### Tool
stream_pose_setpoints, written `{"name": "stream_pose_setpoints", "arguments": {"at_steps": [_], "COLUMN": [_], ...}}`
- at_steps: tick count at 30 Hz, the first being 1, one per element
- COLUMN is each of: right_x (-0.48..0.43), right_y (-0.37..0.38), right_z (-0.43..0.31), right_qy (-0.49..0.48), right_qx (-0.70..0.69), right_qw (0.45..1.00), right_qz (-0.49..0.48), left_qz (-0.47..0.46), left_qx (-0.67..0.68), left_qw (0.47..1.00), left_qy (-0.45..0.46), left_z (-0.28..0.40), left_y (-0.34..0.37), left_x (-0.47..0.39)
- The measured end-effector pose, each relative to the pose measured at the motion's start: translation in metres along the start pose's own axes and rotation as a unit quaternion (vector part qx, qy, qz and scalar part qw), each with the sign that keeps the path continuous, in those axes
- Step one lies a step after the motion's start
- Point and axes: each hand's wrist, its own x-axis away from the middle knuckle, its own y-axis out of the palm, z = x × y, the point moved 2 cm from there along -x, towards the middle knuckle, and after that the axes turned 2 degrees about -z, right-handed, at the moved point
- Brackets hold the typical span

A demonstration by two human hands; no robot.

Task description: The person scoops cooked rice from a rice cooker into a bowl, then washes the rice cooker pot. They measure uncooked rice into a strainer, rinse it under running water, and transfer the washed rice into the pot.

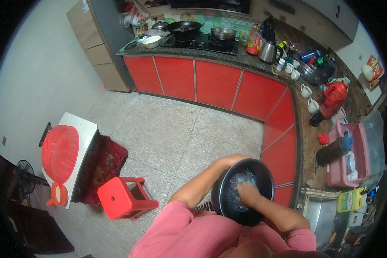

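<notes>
A deep dark pot (216, 196) with a pale rim is held in front of my body, tilted so that its inside shows. My left hand (236, 159) grips it at the far left side, with the fingers mostly hidden behind the wall. Down inside the pot is my right hand (247, 194), its fingers blurred and partly lost in what looks like water (238, 180) with pale specks. Whether those fingers hold anything is hidden.
A sink (319, 213) and a pink bin (331, 175) holding dishes line the counter at right. A red stool (116, 198) stands on the floor at left, by a table (87, 124) bearing a red food cover (61, 151). Pans rest on the stove (200, 45).
</notes>
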Motion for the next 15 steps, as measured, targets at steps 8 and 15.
{"name": "stream_pose_setpoints", "arguments": {"at_steps": [8, 15], "right_x": [-0.040, -0.013], "right_y": [0.009, 0.040], "right_z": [-0.020, -0.037], "right_qy": [-0.074, -0.093], "right_qx": [0.106, -0.008], "right_qw": [0.979, 0.995], "right_qz": [0.155, 0.045], "left_qz": [0.027, 0.033], "left_qx": [-0.319, 0.048], "left_qw": [0.945, 0.997], "left_qy": [0.067, 0.060], "left_z": [0.007, -0.004], "left_y": [-0.001, 0.008], "left_x": [0.003, 0.010]}}
